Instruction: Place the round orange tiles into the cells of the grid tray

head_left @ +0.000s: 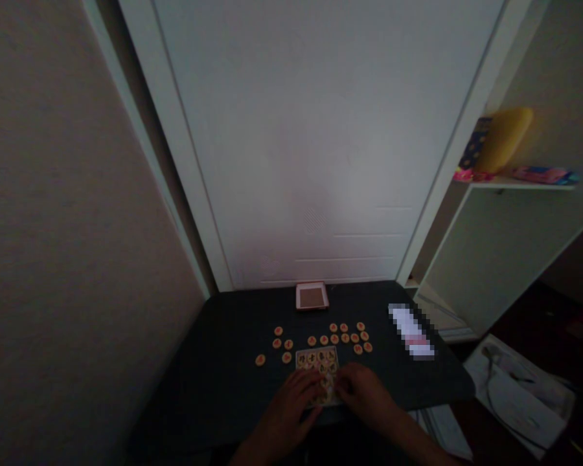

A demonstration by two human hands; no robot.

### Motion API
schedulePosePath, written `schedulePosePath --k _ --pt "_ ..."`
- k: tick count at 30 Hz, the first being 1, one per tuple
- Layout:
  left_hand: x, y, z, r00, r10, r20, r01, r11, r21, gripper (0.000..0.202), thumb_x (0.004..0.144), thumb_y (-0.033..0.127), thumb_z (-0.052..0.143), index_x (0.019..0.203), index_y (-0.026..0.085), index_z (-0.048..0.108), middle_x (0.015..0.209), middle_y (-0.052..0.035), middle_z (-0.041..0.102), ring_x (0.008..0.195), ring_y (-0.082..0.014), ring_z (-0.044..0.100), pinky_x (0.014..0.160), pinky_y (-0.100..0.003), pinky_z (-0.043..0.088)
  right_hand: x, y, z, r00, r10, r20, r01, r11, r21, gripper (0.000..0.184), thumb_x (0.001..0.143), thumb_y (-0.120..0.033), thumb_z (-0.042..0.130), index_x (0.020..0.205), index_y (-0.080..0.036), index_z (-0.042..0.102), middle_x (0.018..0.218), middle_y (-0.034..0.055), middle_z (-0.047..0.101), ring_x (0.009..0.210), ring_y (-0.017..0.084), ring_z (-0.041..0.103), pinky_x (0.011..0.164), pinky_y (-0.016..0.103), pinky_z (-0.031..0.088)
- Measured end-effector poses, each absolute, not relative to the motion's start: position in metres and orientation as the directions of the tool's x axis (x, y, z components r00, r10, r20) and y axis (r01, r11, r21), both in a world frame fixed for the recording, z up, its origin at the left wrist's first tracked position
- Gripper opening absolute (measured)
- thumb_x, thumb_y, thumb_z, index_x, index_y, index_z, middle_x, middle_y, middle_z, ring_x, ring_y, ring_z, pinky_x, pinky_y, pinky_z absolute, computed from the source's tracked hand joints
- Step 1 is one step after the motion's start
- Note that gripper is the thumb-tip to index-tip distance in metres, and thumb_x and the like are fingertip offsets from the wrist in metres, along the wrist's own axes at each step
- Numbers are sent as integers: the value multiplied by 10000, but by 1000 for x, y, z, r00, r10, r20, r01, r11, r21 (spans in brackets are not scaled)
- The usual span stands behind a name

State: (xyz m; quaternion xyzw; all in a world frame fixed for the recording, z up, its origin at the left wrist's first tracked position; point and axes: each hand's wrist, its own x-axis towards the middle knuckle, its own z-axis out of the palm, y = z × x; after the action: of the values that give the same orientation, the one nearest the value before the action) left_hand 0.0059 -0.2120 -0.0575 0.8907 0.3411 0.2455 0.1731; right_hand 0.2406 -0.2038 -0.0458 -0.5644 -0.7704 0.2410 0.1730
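Note:
A small board (317, 358) with rows of round pieces lies on the dark table (223, 375), near its front edge. My left hand (291, 401) and my right hand (364, 391) both rest on the near part of the board, fingers curled down over it. What the fingertips hold or press is hidden in the dim light. Several round orange pieces (344, 336) lie loose on the table just beyond the board, some to the left (276, 343) and more to the right.
A small square box (311, 296) sits at the table's far edge, against a white door (311, 142). A blurred white object (412, 331) lies at the right. White shelves (505, 188) with colourful items stand to the right; a white bag (515, 388) lies on the floor.

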Motion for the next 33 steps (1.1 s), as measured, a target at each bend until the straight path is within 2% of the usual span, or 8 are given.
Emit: schedulePosePath --k 9,15,23,27,33 --pt "6 -213 -51 644 697 316 517 -700 492 394 924 185 599 1294 319 599 1419 -47 580 1346 -268 492 1145 -525 383 245 -200 -54 -267 963 -30 776 196 -600 87 831 -196 623 868 -197 702 870 37 710 815 181 645 729 240 422" --pt "9 -213 -44 636 708 308 518 -687 510 409 912 215 631 1306 315 593 1422 -50 576 1332 -267 506 1125 -488 423 248 -198 -45 -278 960 21 704 218 -676 179 838 -179 585 958 -205 715 903 42 724 839 183 656 771 246 450" --pt "16 -204 -36 636 707 310 499 -683 534 341 948 244 591 1281 319 612 1375 -37 617 1322 -261 517 1166 -513 364 249 -197 -41 -281 959 22 686 217 -694 201 808 -184 628 984 -200 722 908 47 710 822 185 648 752 246 458" --pt "14 -202 -38 646 699 306 505 -692 515 357 944 250 603 1295 321 604 1377 -40 615 1324 -264 518 1174 -519 346 249 -198 -41 -310 951 -12 696 218 -684 244 782 -185 663 1016 -218 724 904 36 692 801 177 635 725 237 450" --pt "10 -200 -38 672 676 304 516 -721 462 396 930 240 626 1319 298 584 1402 -52 595 1327 -264 514 1149 -513 387 249 -195 -46 -313 949 -32 706 210 -676 281 771 -147 651 1038 -217 704 899 19 682 784 163 629 706 232 454"
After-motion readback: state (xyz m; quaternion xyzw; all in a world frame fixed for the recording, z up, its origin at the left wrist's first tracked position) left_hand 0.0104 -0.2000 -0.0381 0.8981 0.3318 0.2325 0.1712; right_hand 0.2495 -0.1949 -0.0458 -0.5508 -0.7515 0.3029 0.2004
